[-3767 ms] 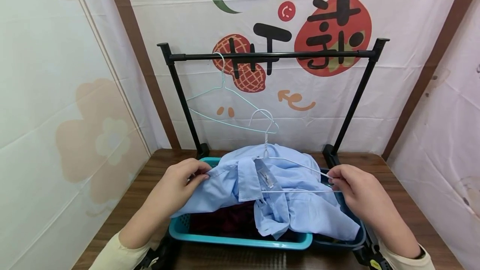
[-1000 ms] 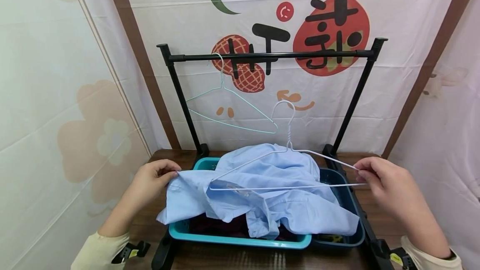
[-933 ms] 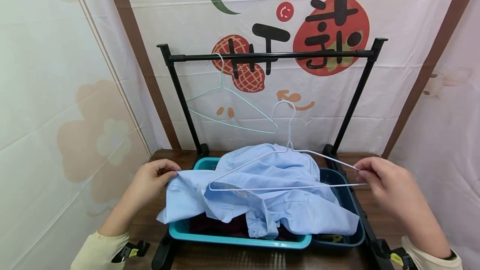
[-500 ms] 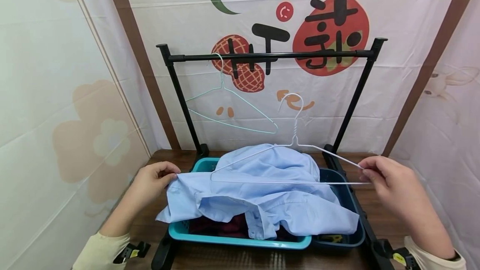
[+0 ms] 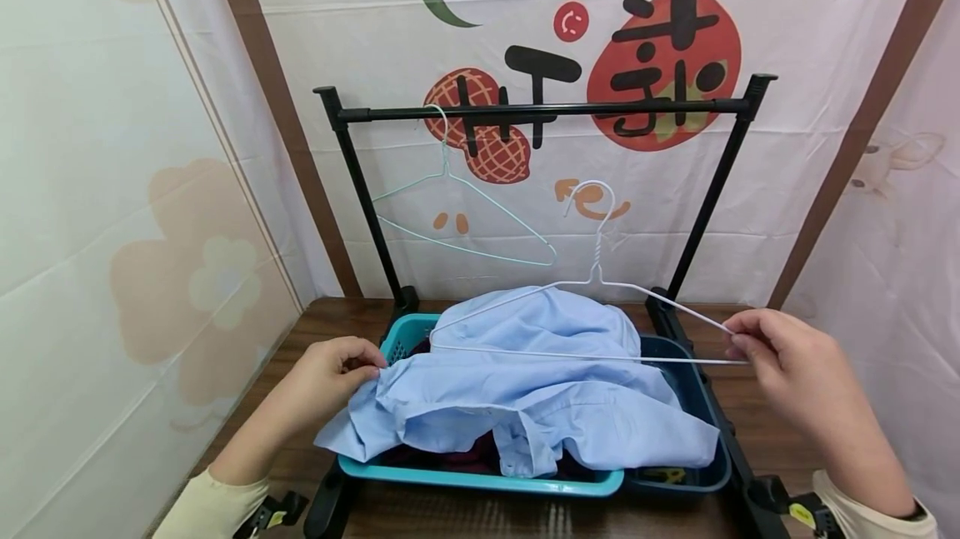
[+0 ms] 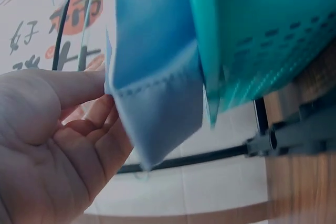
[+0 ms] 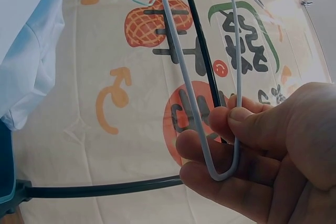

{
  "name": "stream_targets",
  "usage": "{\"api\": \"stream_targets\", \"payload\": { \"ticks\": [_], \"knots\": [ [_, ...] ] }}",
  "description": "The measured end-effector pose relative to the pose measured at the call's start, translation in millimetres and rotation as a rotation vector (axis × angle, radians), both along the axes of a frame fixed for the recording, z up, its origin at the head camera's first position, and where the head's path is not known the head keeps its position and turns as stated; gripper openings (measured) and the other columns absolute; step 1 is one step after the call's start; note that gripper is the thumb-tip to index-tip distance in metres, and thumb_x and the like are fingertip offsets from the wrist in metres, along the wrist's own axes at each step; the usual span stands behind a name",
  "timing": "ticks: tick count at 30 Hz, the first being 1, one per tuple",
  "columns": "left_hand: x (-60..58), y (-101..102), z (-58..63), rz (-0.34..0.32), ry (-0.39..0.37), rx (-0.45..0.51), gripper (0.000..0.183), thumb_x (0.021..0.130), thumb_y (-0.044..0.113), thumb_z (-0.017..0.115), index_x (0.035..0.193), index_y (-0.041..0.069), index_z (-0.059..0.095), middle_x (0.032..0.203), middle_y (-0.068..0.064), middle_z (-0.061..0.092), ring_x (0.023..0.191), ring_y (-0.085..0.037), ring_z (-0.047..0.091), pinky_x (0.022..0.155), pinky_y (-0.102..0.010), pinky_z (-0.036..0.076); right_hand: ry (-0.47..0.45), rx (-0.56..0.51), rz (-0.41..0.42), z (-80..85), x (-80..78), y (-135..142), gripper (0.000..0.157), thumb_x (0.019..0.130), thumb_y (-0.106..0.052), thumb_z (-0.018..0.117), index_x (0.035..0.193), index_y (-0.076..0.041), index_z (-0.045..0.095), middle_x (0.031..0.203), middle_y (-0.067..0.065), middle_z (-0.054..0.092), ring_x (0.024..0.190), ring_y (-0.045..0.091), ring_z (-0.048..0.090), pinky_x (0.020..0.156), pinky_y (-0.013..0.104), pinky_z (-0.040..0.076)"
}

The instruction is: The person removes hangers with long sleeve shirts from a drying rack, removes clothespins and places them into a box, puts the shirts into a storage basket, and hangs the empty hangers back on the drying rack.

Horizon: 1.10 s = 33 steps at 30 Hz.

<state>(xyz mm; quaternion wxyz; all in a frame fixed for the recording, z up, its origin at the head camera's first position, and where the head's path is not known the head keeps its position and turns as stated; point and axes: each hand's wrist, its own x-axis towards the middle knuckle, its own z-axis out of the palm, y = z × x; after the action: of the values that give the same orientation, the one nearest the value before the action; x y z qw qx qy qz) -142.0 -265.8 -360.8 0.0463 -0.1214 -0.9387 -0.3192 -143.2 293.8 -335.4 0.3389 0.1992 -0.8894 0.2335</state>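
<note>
A light blue shirt (image 5: 540,397) lies spread across two baskets, its front edge drooping over the rims. My left hand (image 5: 330,372) pinches the shirt's left part between thumb and fingers; the left wrist view shows the stitched fold of cloth (image 6: 157,98) at the fingertips. In my right hand (image 5: 795,389) is the right corner of a white wire hanger (image 5: 597,272), pinched by thumb and fingers. The hanger is upright above the shirt, hook at the top, its left end in front of the cloth. In the right wrist view the wire's bend (image 7: 223,177) lies across the fingers.
A black rack (image 5: 540,112) stands behind, with a mint hanger (image 5: 465,252) hooked on its left part. Dark red cloth (image 5: 480,456) shows inside the turquoise basket (image 5: 480,482). A dark blue basket (image 5: 720,472) sits at its right on the wooden table (image 5: 337,314).
The hanger was inside the collar area earlier; it has moved right and up, off the shirt's opening. My left hand pulled the cloth left, then came back slightly right and down.
</note>
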Motion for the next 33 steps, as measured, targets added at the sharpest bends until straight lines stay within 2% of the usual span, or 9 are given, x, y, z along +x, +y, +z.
{"api": "stream_targets", "payload": {
  "ticks": [8,16,21,28,33],
  "knots": [
    [0.3,19,-3.0,-0.161,-0.04,-0.071,0.015,0.095,0.008,0.072,0.097,0.023,0.074,0.095,0.008,0.067,0.086,-0.01,0.061,0.073,-0.025,0.055,-0.008,0.005,-0.012,-0.5,-0.6,2,0.025,0.086,0.01,0.075,0.099,-0.011,0.072,0.083,0.0,0.072,0.072,-0.004,0.059,0.065,0.004,0.042],
    [-0.8,32,-2.3,-0.271,-0.129,-0.145,0.012,0.095,0.009,0.072,0.099,0.02,0.072,0.09,0.012,0.065,0.084,-0.007,0.06,0.073,-0.025,0.053,0.005,0.009,-0.01,-0.8,-2.6,4,0.026,0.086,0.01,0.075,0.1,-0.011,0.072,0.083,0.0,0.072,0.072,-0.004,0.06,0.065,0.005,0.043],
    [-2.2,36,1.8,-0.287,-0.149,-0.163,0.01,0.095,0.01,0.073,0.099,0.019,0.071,0.089,0.012,0.065,0.082,-0.008,0.06,0.073,-0.025,0.052,0.016,0.005,-0.002,-0.4,-3.0,4,0.026,0.085,0.011,0.075,0.1,-0.011,0.072,0.082,0.0,0.072,0.071,-0.003,0.061,0.065,0.006,0.043],
    [-5.6,34,10.0,-0.269,-0.148,-0.15,0.008,0.096,0.018,0.074,0.103,0.02,0.072,0.093,0.012,0.066,0.087,-0.009,0.062,0.075,-0.026,0.054,0.025,0.0,0.003,0.1,-3.7,5,0.027,0.085,0.011,0.075,0.099,-0.011,0.072,0.082,-0.001,0.072,0.072,-0.005,0.06,0.064,0.006,0.043],
    [-10.1,28,17.1,-0.243,-0.118,-0.149,0.011,0.097,0.021,0.073,0.107,0.019,0.073,0.095,0.012,0.067,0.088,-0.01,0.062,0.076,-0.027,0.054,0.03,-0.007,0.007,-0.2,-3.3,4,0.027,0.085,0.012,0.074,0.099,-0.01,0.072,0.082,0.0,0.072,0.073,-0.005,0.06,0.065,0.006,0.044]
  ]
}}
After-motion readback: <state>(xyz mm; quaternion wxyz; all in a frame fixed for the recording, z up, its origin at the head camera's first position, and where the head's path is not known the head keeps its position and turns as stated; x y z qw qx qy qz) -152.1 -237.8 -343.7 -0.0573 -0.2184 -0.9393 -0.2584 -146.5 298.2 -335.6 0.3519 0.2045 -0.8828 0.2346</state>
